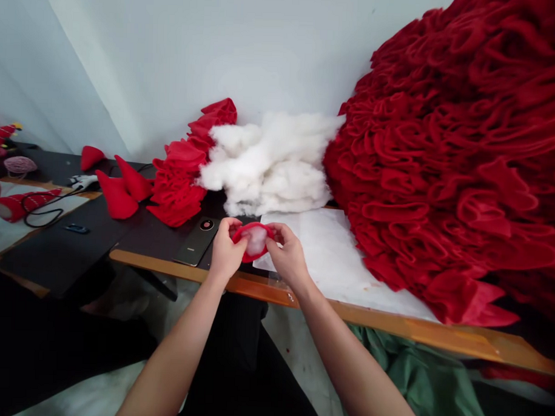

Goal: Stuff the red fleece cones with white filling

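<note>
My left hand (pixel 225 250) and my right hand (pixel 287 252) both pinch the rim of a small red felt piece (pixel 253 240), held open over the table's front edge. White stuffing shows inside its mouth. Just behind it lies a big heap of white stuffing (pixel 272 162). A white sheet (pixel 330 252) covers the table under my right hand.
A huge pile of red felt pieces (pixel 461 154) fills the right side. A smaller red stack (pixel 181 174) and red cones (pixel 121 193) lie left. A dark phone (pixel 198 240) rests beside my left hand. The wooden table edge (pixel 392 324) runs across; a glue gun (pixel 82 180) and cable sit far left.
</note>
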The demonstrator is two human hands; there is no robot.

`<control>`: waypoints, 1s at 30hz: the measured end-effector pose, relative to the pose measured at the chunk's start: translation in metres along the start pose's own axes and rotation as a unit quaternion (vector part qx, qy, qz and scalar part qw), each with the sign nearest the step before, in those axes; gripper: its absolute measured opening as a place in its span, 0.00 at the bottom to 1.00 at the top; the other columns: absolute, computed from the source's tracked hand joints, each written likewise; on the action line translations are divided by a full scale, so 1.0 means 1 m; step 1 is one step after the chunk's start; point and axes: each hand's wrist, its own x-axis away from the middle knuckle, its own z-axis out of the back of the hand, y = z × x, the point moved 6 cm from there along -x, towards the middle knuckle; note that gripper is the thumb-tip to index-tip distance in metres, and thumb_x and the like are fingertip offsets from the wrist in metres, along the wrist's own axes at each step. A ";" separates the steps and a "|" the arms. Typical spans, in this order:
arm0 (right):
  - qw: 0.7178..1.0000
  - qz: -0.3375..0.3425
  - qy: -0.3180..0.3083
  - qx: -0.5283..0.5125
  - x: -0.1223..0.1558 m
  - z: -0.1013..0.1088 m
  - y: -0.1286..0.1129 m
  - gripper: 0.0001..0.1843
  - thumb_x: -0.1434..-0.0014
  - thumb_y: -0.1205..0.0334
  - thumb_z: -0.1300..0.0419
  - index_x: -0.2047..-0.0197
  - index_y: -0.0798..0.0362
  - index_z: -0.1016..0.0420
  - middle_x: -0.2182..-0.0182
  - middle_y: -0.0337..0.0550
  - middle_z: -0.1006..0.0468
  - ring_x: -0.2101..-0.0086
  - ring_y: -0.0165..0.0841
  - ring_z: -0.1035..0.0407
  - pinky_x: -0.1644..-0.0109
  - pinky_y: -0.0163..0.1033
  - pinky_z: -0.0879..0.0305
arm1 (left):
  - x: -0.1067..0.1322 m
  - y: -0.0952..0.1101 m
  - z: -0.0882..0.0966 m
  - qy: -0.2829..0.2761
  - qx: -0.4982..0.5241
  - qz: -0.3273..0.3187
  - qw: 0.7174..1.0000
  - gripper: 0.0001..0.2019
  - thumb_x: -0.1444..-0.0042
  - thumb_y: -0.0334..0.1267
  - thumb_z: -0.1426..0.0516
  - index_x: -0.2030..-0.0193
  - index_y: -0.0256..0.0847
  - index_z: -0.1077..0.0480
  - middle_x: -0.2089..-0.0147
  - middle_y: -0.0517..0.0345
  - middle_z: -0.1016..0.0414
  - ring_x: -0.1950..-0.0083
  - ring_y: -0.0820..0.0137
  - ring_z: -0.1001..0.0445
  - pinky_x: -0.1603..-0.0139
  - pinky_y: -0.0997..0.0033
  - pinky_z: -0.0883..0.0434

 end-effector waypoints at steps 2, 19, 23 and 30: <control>0.999 -0.005 -0.001 0.039 0.003 0.001 -0.001 0.19 0.52 0.57 0.44 0.56 0.54 0.30 0.62 0.47 0.26 0.64 0.37 0.32 0.64 0.41 0.33 | -0.002 0.001 -0.001 0.005 -0.047 -0.027 0.999 0.13 0.56 0.27 0.44 0.61 0.40 0.36 0.64 0.58 0.31 0.62 0.69 0.30 0.57 0.68 0.33; 0.998 -0.013 -0.062 -0.005 0.002 -0.006 0.002 0.11 0.52 0.61 0.45 0.63 0.53 0.33 0.70 0.40 0.28 0.71 0.33 0.33 0.69 0.37 0.34 | 0.004 0.009 0.003 0.070 -0.223 -0.141 0.962 0.14 0.55 0.23 0.48 0.60 0.39 0.33 0.59 0.52 0.34 0.56 0.62 0.31 0.51 0.61 0.31; 0.987 0.007 -0.158 0.037 -0.026 0.013 0.014 0.19 0.48 0.60 0.40 0.52 0.53 0.32 0.60 0.45 0.28 0.70 0.32 0.29 0.67 0.38 0.30 | 0.007 0.008 -0.002 0.049 -0.322 -0.208 0.922 0.14 0.50 0.25 0.48 0.57 0.39 0.31 0.58 0.49 0.37 0.54 0.59 0.33 0.53 0.58 0.30; 0.905 0.176 -0.021 0.386 -0.118 0.016 0.020 0.26 0.46 0.79 0.45 0.47 0.49 0.29 0.43 0.55 0.37 0.46 0.48 0.39 0.53 0.51 0.31 | 0.012 -0.009 -0.018 -0.137 -0.295 -0.184 0.928 0.23 0.51 0.36 0.39 0.47 0.46 0.36 0.49 0.49 0.37 0.46 0.56 0.35 0.47 0.50 0.31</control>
